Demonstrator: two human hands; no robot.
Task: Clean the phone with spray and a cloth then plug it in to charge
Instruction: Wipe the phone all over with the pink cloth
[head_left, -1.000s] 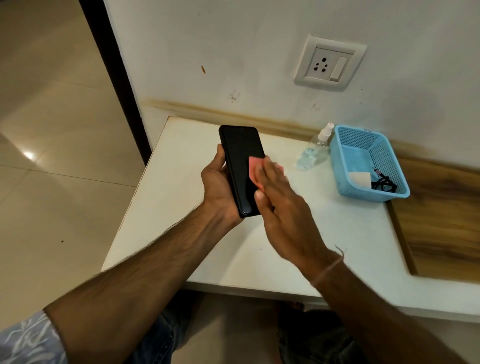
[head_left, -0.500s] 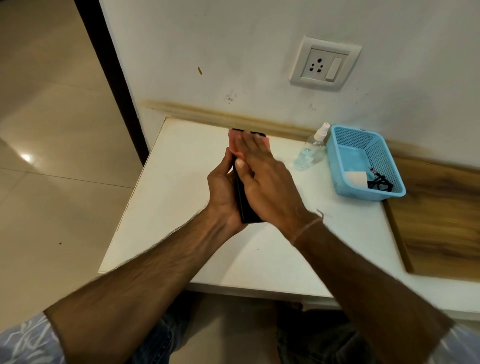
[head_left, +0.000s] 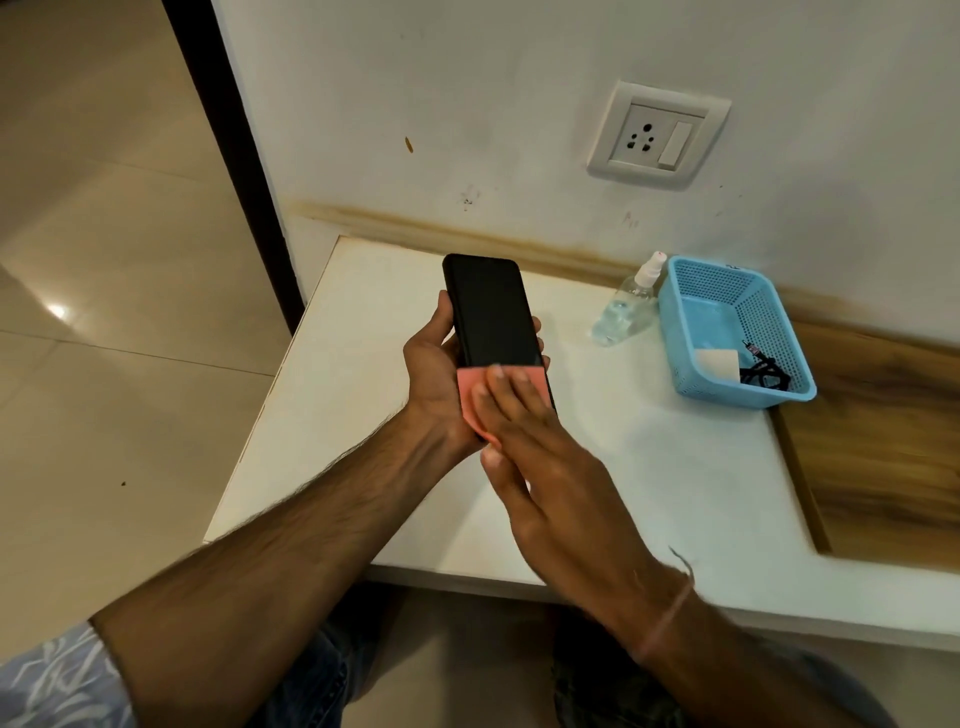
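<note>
Now, head view: my only camera, so every line below is read from it.
phone (head_left: 491, 312): one, held up above the table (head_left: 363, 338), dark screen facing me. I judge that is so the glass takes the wipe squarely.
left hand (head_left: 434, 374): wrapped round the phone's lower half, thumb on the left edge, fingertips showing at the right edge. It works as a clamp, giving the wipe something firm to push against.
right hand (head_left: 550, 467): fingers straight and together, pressed flat on the cloth. It grips nothing, and the flat press spreads the pressure.
cloth (head_left: 470, 387): one, pink, caught between those fingers and the bottom of the screen, spanning its width.
bottle (head_left: 626, 306): one clear spray bottle, standing on the table just beside the basket, out of hand. I take the spraying as done.
basket (head_left: 748, 402): one, blue. It holds one white adapter (head_left: 719, 362) and one black cable (head_left: 763, 371), kept together for charging.
socket (head_left: 657, 136): one, on the wall (head_left: 467, 104) above the table, with one switch (head_left: 672, 144). Nothing is plugged in.
hands: two, both on the phone.
stage: wiping, with plugging in not yet begun.
</note>
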